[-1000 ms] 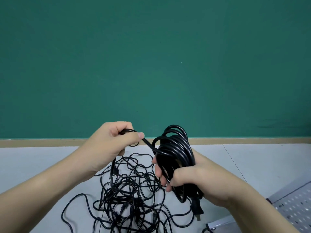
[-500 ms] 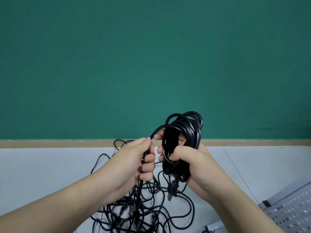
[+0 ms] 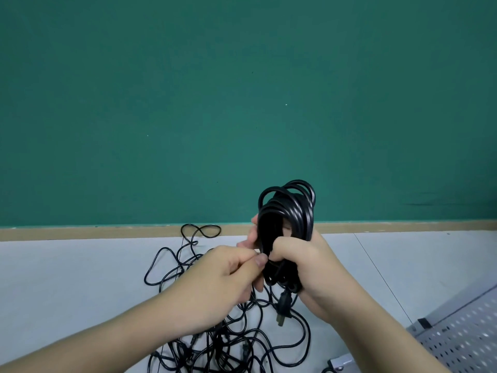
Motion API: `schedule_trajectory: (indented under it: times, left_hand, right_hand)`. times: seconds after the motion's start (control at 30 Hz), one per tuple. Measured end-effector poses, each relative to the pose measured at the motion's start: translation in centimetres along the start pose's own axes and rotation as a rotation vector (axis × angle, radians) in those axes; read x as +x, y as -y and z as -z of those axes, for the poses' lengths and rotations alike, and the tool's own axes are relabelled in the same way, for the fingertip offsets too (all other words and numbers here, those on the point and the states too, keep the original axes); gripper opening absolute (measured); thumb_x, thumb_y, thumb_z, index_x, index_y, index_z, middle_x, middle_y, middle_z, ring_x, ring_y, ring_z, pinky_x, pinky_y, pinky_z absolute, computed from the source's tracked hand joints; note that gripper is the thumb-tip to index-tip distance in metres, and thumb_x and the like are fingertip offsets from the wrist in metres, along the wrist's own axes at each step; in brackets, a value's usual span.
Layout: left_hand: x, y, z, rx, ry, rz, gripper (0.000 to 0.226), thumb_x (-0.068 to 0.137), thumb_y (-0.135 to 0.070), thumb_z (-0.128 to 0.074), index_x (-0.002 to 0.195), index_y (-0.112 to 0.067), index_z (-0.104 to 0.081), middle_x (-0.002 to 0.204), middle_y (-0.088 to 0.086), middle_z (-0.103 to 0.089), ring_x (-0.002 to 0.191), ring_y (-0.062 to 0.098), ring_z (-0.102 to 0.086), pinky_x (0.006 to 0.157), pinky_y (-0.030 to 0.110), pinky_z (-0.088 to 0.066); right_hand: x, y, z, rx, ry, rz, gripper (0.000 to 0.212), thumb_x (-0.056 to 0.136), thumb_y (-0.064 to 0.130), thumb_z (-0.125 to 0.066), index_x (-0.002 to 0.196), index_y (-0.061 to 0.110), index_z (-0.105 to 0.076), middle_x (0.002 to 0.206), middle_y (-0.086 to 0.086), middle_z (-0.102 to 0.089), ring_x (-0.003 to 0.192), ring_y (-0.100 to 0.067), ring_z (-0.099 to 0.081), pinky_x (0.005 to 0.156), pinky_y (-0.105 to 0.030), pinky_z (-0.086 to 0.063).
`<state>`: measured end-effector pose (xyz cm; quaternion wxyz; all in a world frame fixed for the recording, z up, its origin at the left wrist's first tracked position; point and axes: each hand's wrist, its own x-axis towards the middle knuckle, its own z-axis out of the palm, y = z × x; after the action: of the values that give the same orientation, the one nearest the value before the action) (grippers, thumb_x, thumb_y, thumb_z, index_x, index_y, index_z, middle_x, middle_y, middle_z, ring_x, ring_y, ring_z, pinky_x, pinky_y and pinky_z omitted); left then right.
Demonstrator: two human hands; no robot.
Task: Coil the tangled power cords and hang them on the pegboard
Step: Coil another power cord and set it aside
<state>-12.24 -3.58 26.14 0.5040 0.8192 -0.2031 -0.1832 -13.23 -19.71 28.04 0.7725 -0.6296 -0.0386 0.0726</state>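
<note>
I've got the coiled cord (image 3: 286, 227) in my right hand (image 3: 304, 267), fingers wrapped tight round the lower half of the bundle. Its long axis runs near vertical: loops stick up past the fist against the green wall (image 3: 242, 103), and the plug (image 3: 282, 308) dangles out the bottom. My left hand (image 3: 228, 275) sits immediately left of the coil, touching it at mid-height, thumb and forefinger pinched together right at the bundle's edge. It looks like they're pinching a strand of the cord there, but the strand itself is hidden behind the fingers, so I can't confirm.

Key relation: the coil lies directly right of the left fingertips, with no gap, so I judge the next wrap goes across the bundle's short axis, round its waist just above the right fist.

The rest of the cords (image 3: 228, 340) lie in a tangle on the grey floor (image 3: 67, 278) below and left of both hands. The pegboard (image 3: 462, 337) lies flat at lower right, well apart from the coil and nearer the right arm. Hanging isn't started.
</note>
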Motion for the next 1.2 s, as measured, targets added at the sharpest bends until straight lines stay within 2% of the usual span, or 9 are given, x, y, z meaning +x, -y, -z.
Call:
schedule_trajectory:
  times: [0.1, 0.2, 0.3, 0.4, 0.63, 0.77, 0.9, 1.03, 1.2]
  left_hand:
    - [-0.1, -0.6, 0.4, 0.025, 0.006, -0.003, 0.048, 0.106, -0.041, -0.045, 0.07, -0.016, -0.063, 0.044, -0.009, -0.042, 0.042, 0.003, -0.036, 0.054, 0.021, -0.033]
    - [-0.1, -0.9, 0.9, 0.153, 0.017, 0.015, 0.071, 0.099, -0.067, -0.033, 0.061, -0.015, -0.065, 0.043, -0.008, -0.038, 0.042, 0.004, -0.035, 0.054, 0.022, -0.033]
    - [0.1, 0.0, 1.7, 0.259, -0.021, 0.002, 0.08, 0.091, -0.084, -0.029, 0.069, -0.016, -0.065, 0.056, -0.006, -0.041, 0.053, 0.009, -0.04, 0.06, 0.028, -0.036]
    - [0.4, 0.4, 2.6, 0.277, -0.018, -0.039, 0.06, 0.098, -0.067, -0.041, 0.077, -0.013, -0.057, 0.062, -0.007, -0.04, 0.056, 0.01, -0.038, 0.06, 0.032, -0.036]
    - [0.5, 1.9, 3.7, 0.524, 0.104, 0.068, 0.064, 0.1, -0.071, -0.028, 0.081, -0.015, -0.053, 0.067, -0.005, -0.048, 0.063, 0.013, -0.044, 0.077, 0.039, -0.052]
    - [0.0, 0.9, 4.5, 0.314, 0.017, -0.101, 0.047, 0.102, -0.058, -0.044, 0.079, -0.018, -0.045, 0.067, -0.013, -0.036, 0.061, 0.009, -0.033, 0.061, 0.031, -0.037]
    - [-1.2, -1.4, 5.6, 0.082, -0.074, -0.327, 0.041, 0.095, -0.062, -0.045, 0.08, -0.025, -0.053, 0.072, -0.002, -0.038, 0.069, 0.032, -0.036, 0.061, 0.042, -0.035]
    - [-1.7, -2.5, 5.4, -0.049, -0.142, -0.395, 0.041, 0.095, -0.06, -0.041, 0.072, -0.03, -0.058, 0.068, 0.008, -0.04, 0.065, 0.024, -0.036, 0.062, 0.037, -0.035]
    - [-1.5, -2.4, 4.6, -0.04, -0.279, -0.418, 0.046, 0.094, -0.058, -0.047, 0.064, -0.023, -0.054, 0.064, 0.014, -0.037, 0.061, 0.029, -0.034, 0.058, 0.035, -0.031]
  right_hand:
    - [0.0, -0.1, 0.1, 0.185, 0.028, -0.012, 0.045, 0.062, 0.0, -0.051, 0.106, -0.001, -0.059, 0.084, -0.014, -0.061, 0.08, -0.041, -0.058, 0.06, -0.044, -0.051]
    - [0.4, 0.8, 0.5, 0.399, -0.02, 0.011, 0.047, 0.06, -0.002, -0.053, 0.107, 0.002, -0.057, 0.083, -0.012, -0.054, 0.071, -0.026, -0.058, 0.076, -0.046, -0.059]
    - [0.8, 2.3, 1.8, 0.581, -0.119, 0.015, 0.057, 0.051, 0.0, -0.059, 0.107, 0.005, -0.054, 0.081, -0.009, -0.051, 0.065, -0.021, -0.049, 0.061, -0.035, -0.053]
    - [0.9, 3.4, 3.1, 0.677, -0.233, 0.038, 0.04, 0.067, 0.007, -0.053, 0.107, 0.007, -0.052, 0.08, -0.008, -0.049, 0.064, -0.019, -0.047, 0.058, -0.03, -0.048]
    - [0.8, 3.4, 4.3, 0.609, -0.379, 0.114, 0.025, 0.084, 0.01, -0.05, 0.109, 0.008, -0.05, 0.079, -0.005, -0.05, 0.065, -0.019, -0.047, 0.062, -0.029, -0.045]
    - [0.8, 3.7, 5.1, 0.549, -0.354, 0.103, 0.022, 0.089, 0.014, -0.052, 0.11, 0.008, -0.052, 0.079, -0.005, -0.051, 0.064, -0.017, -0.046, 0.06, -0.027, -0.043]
    - [0.5, 3.5, 4.6, 0.486, -0.249, 0.076, 0.039, 0.076, 0.016, -0.064, 0.113, 0.006, -0.056, 0.081, -0.006, -0.052, 0.065, -0.017, -0.046, 0.055, -0.026, -0.044]
    - [0.4, 1.8, 2.0, 0.329, -0.132, -0.019, 0.081, 0.038, 0.023, -0.095, 0.11, 0.003, -0.062, 0.08, -0.007, -0.054, 0.064, -0.016, -0.05, 0.054, -0.027, -0.048]
    - [0.1, -0.1, -0.2, 0.181, -0.109, -0.11, 0.065, 0.05, 0.028, -0.083, 0.108, 0.004, -0.067, 0.076, -0.008, -0.054, 0.063, -0.018, -0.054, 0.061, -0.03, -0.047]
